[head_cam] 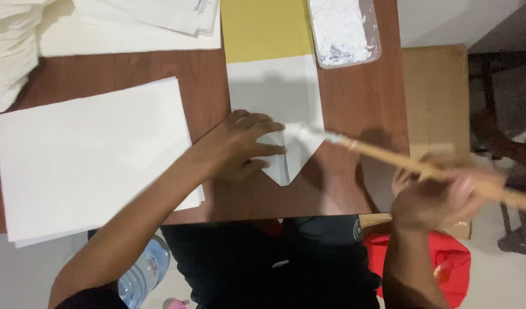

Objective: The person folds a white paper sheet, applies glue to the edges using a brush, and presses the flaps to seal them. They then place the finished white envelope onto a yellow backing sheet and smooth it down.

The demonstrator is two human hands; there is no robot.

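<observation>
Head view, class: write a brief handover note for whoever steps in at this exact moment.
Left hand: flat on the folded white paper piece, pinning its pointed end.
Right hand: gripping a wooden-handled brush, bristles on the fold near the point.
White paste tray is at the table's far edge; stack of white sheets lies to the left.
Done: paper folded to a point.
Left: cannot tell how much of the flap is pasted.
</observation>
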